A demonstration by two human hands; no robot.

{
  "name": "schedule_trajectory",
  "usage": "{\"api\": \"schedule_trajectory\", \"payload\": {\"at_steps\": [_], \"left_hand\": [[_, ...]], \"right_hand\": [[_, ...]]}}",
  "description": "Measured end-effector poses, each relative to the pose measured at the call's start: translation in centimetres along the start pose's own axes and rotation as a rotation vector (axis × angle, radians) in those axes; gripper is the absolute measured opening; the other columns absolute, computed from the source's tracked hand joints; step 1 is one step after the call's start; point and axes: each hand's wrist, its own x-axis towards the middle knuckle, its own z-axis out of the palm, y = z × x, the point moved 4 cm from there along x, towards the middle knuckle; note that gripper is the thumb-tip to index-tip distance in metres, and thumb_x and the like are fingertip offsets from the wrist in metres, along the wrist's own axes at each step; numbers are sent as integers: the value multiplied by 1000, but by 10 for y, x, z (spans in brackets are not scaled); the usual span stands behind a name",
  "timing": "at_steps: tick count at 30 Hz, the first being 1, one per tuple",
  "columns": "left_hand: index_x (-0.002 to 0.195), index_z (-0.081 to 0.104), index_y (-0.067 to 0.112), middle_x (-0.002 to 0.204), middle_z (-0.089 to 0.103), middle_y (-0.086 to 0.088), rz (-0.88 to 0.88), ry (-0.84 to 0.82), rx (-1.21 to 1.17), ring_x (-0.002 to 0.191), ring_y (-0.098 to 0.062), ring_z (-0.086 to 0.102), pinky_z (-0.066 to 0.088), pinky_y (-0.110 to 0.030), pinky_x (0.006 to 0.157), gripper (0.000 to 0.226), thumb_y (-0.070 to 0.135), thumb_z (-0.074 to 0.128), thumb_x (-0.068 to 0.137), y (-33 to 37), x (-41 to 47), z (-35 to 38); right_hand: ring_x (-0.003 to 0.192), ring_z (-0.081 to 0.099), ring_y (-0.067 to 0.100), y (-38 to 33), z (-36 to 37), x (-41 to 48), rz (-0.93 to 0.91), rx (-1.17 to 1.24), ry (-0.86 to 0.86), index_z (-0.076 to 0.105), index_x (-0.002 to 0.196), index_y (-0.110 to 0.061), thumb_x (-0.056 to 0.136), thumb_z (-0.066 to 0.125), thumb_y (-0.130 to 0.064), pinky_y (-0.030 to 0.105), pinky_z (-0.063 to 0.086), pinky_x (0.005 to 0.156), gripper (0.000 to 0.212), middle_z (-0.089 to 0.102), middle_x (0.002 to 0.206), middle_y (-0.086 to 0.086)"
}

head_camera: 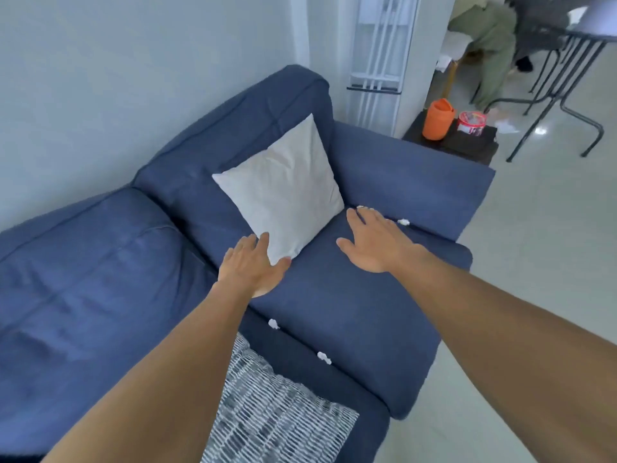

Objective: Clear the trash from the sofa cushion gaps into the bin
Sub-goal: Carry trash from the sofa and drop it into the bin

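1. You are reaching with your left hand [250,269] toward the white pillow's [280,188] corner, fingers loosely together, holding nothing.
2. Your right hand [374,242] is hovering flat, fingers slightly apart, near 2 white scraps [403,222] in the armrest gap.
3. 2 more scraps [273,324] are sitting in the seat cushion's [350,322] left gap.
4. Nothing looks cleared yet; no bin is showing.

Both forearms are bare, with no sleeves in view. The left grip [253,267] and right grip [374,243] wear no gloves, rings or watch.
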Motion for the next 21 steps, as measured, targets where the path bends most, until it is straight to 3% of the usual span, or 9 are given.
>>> {"api": "schedule_trajectory", "payload": {"at_steps": [6,11,15,21], "left_hand": [[154,13,17,160,15,-7,45,-226,55,148,-20,8,16,-41,117,76,59,35,95,-25,33,107],[154,14,18,160,15,-6,59,-364,84,148,-20,8,15,-40,118,77,60,35,94,-45,50,201],[153,17,17,157,21,-7,60,-431,97,146,-23,13,19,-41,115,75,59,37,95,-57,55,255],[153,17,17,160,15,-8,65,-465,112,148,-22,9,16,-41,117,75,59,39,94,-75,69,311]], "right_hand": [[147,5,27,-4,116,22,66,49,-189,5,153,-9,101,29,-44,40,16,118,67,9,159,11],[148,2,25,1,218,26,115,108,-337,2,154,-10,102,30,-43,38,12,118,67,5,160,10],[148,2,25,-1,290,21,113,144,-417,2,153,-9,101,31,-42,39,11,119,68,6,160,10],[148,2,25,-10,366,13,82,175,-455,0,153,-8,102,32,-40,39,11,120,69,3,160,11]]}}
